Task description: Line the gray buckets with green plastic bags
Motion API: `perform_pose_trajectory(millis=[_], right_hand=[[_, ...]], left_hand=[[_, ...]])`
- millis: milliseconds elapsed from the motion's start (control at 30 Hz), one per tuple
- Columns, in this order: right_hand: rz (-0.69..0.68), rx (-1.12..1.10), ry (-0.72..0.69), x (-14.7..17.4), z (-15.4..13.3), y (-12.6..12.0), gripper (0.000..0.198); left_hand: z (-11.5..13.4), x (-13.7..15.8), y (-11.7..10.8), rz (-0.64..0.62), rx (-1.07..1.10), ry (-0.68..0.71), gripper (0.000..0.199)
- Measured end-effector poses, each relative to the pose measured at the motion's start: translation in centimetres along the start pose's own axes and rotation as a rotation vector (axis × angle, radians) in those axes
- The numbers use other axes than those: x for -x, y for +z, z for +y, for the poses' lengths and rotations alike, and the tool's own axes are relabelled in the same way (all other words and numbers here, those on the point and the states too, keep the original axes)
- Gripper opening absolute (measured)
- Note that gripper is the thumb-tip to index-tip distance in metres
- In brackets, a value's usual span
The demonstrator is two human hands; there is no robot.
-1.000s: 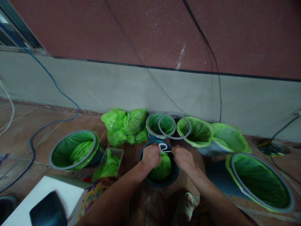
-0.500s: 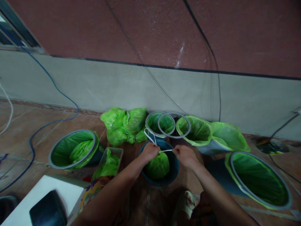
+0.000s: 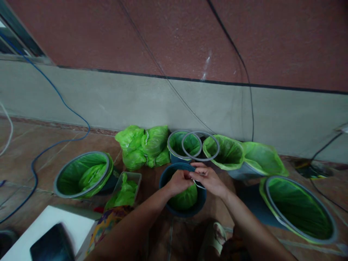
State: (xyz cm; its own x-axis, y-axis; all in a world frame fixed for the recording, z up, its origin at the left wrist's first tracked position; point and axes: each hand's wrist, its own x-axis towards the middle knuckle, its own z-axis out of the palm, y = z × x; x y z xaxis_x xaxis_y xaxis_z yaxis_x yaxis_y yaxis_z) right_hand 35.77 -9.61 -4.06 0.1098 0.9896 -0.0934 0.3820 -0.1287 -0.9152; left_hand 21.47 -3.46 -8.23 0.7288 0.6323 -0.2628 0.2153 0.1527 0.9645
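Observation:
My left hand (image 3: 179,182) and my right hand (image 3: 208,178) are close together over a blue bin (image 3: 199,209). Inside the bin sits a bulging green plastic bag (image 3: 185,200), gathered at its top. A white drawstring (image 3: 199,185) of the bag runs between my hands. My left fingers are pinched on it. On the right, thumb and forefinger hold the string while the other fingers are partly stretched out. My fingers hide the knot area of the string.
Tied green bags (image 3: 145,146) are piled against the wall. Grey rings (image 3: 200,159) lie by lined bins (image 3: 223,165). A tipped lined bin (image 3: 335,232) is at right, another lined bin (image 3: 56,186) at left. Near it are a plastic tub (image 3: 139,181), a white box (image 3: 70,221) and a phone-like black object (image 3: 51,243).
My hands have come together over the bag; before, they were apart with the white string stretched between them. The right fingers have opened out partly. The loose string loop at left is no longer visible.

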Motion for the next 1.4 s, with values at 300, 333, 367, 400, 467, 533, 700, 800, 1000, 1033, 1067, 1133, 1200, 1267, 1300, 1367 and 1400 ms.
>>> perform_pose_trajectory(millis=[300, 333, 367, 400, 467, 533, 700, 800, 1000, 1033, 1067, 1133, 1200, 1267, 1300, 1367, 1400], right_hand=[[-0.114, -0.135, 0.254, 0.2, 1.9, 0.9, 0.040], [-0.106, -0.113, 0.249, 0.2, 2.0, 0.9, 0.037], [-0.103, -0.088, 0.242, 0.1, 2.1, 0.9, 0.034], [-0.105, -0.064, 0.238, 0.1, 2.1, 0.9, 0.031], [-0.120, -0.030, 0.245, 0.1, 2.1, 0.8, 0.026], [-0.141, -0.021, 0.284, 0.1, 2.1, 0.7, 0.024], [-0.244, 0.018, 0.333, 0.5, 2.7, 0.7, 0.024], [-0.262, 0.052, 0.305, 0.4, 3.4, 0.7, 0.022], [-0.280, 0.056, 0.303, 0.2, 4.3, 0.8, 0.019], [-0.282, 0.051, 0.307, 0.2, 4.3, 0.8, 0.019], [-0.285, 0.049, 0.312, 0.2, 4.3, 0.8, 0.019], [-0.288, 0.051, 0.319, 0.1, 4.3, 0.8, 0.019], [-0.278, 0.053, 0.318, 0.1, 4.3, 0.9, 0.021], [-0.262, 0.050, 0.305, 0.0, 4.3, 0.8, 0.023], [-0.246, 0.051, 0.296, -0.1, 4.3, 0.8, 0.024], [-0.202, 0.074, 0.277, -0.2, 4.2, 0.6, 0.023], [-0.179, 0.091, 0.265, -0.2, 4.2, 0.5, 0.022]], left_hand=[[0.3, 0.4, 0.1, 0.035, -0.098, 0.063, 0.018], [0.3, 0.3, 0.1, 0.071, -0.080, 0.021, 0.016], [0.3, 0.3, 0.1, 0.106, -0.053, -0.028, 0.013], [0.3, 0.2, 0.1, 0.145, -0.019, -0.080, 0.010], [0.2, 0.1, 0.1, 0.213, 0.079, -0.169, 0.005], [0.0, 0.1, 0.1, 0.253, 0.198, -0.209, 0.005], [-0.7, -0.1, -0.2, 0.314, 0.228, -0.087, 0.011], [-1.2, -0.4, -0.5, 0.267, 0.083, -0.016, 0.011], [-1.3, -0.5, -1.0, 0.179, -0.276, 0.059, 0.013], [-1.2, -0.5, -1.0, 0.180, -0.319, 0.073, 0.015], [-1.1, -0.3, -0.9, 0.184, -0.359, 0.093, 0.016], [-1.0, -0.1, -0.8, 0.196, -0.431, 0.158, 0.024], [-0.9, 0.1, -0.6, 0.228, -0.491, 0.226, 0.032], [-0.8, 0.3, -0.5, 0.275, -0.532, 0.267, 0.036], [-0.7, 0.3, -0.4, 0.295, -0.542, 0.279, 0.036], [-0.5, 0.4, -0.4, 0.313, -0.553, 0.312, 0.035], [-0.4, 0.5, -0.3, 0.303, -0.560, 0.338, 0.036]])
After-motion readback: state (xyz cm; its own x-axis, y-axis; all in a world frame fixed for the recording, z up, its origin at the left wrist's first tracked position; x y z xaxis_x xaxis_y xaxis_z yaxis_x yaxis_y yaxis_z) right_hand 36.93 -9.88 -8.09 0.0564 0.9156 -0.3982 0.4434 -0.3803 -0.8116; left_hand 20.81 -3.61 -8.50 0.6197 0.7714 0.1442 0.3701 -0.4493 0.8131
